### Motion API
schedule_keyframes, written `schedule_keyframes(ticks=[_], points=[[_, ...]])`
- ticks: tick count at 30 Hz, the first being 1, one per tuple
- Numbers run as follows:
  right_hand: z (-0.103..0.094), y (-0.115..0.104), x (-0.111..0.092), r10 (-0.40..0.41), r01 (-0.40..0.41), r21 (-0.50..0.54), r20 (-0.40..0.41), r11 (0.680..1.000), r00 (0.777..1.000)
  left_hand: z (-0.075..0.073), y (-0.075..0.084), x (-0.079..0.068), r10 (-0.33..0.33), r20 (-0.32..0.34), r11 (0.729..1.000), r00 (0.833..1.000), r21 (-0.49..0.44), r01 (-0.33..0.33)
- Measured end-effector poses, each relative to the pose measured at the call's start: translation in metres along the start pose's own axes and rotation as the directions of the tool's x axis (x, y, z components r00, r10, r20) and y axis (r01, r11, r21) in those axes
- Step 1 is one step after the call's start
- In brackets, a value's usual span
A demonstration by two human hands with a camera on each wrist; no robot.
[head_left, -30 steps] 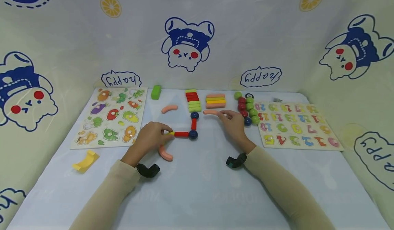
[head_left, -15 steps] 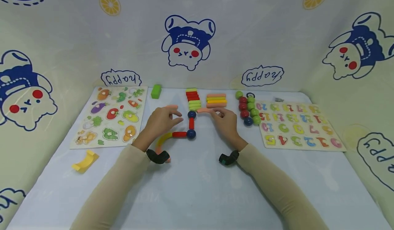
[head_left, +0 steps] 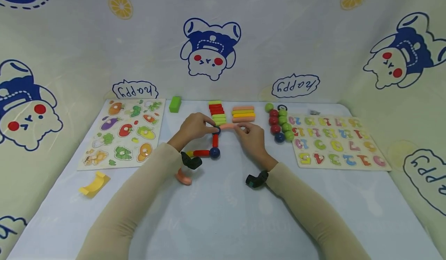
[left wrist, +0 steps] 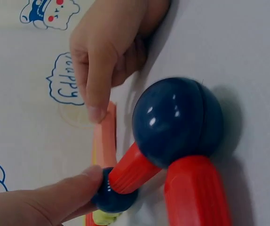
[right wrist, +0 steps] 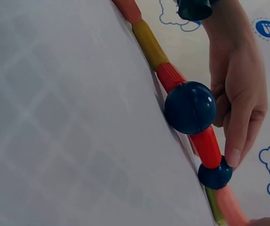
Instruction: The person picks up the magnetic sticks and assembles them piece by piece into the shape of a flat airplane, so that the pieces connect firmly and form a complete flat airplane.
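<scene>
My left hand [head_left: 196, 130] pinches the far dark blue ball [left wrist: 115, 195] between thumb and fingers. A curved pink rod [right wrist: 231, 207] meets this ball on its right side, and my right hand [head_left: 251, 138] grips the rod's other end. From the far ball a red rod [head_left: 215, 140] runs to the near blue ball [left wrist: 172, 122]. Another red rod [head_left: 201, 153] leads left from that ball to a curved yellow rod [right wrist: 150, 44]. A second curved pink rod [head_left: 183, 178] continues the chain toward me; the left wrist partly covers the yellow rod.
Behind the hands lie short green and red rods [head_left: 217, 112] and a stack of pink and yellow rods [head_left: 243, 114]. Red, green and blue balls [head_left: 279, 137] line up at right. A vegetable puzzle board [head_left: 120, 134] lies left, a number board [head_left: 336, 144] right, a yellow block [head_left: 94, 184] front left.
My left hand has let go of the yellow rod and moved right and away to the far ball. The right hand has brought the pink rod left, up against that ball.
</scene>
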State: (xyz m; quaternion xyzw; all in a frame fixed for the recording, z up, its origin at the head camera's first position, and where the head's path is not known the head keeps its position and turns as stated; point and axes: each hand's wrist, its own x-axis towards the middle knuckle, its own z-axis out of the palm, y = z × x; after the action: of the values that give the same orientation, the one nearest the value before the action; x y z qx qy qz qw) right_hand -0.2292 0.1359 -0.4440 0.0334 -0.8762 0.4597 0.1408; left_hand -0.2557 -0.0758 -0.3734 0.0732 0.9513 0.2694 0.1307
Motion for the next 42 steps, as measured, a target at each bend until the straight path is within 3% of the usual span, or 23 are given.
schedule_keyframes(ticks=[12,18,28,33,38,42], points=[[-0.005,0.0,0.004,-0.036,0.036,-0.025,0.004,0.999,0.999,0.006,0.007,-0.002,0.009,-0.015,1.0,1.0,-0.02,-0.01],[-0.013,0.001,0.0,0.013,-0.012,-0.064,0.015,0.998,1.0,0.007,0.007,0.0,0.009,-0.023,1.0,1.0,-0.017,-0.009],[-0.063,0.022,-0.041,-0.037,0.033,-0.112,-0.038,0.993,0.999,0.007,0.012,0.002,0.06,0.015,0.996,0.998,0.066,-0.061],[-0.094,0.033,-0.061,-0.085,0.069,-0.129,-0.125,0.989,0.988,0.003,0.021,0.007,0.036,-0.007,0.989,0.999,0.141,-0.035],[-0.107,0.043,-0.062,-0.098,0.053,-0.19,-0.236,0.98,0.967,0.009,0.027,0.012,0.038,-0.032,0.987,0.999,0.156,-0.033],[-0.108,0.047,-0.058,-0.091,0.04,-0.206,-0.241,0.978,0.966,0.016,0.026,0.012,0.076,-0.048,0.983,0.996,0.172,-0.067]])
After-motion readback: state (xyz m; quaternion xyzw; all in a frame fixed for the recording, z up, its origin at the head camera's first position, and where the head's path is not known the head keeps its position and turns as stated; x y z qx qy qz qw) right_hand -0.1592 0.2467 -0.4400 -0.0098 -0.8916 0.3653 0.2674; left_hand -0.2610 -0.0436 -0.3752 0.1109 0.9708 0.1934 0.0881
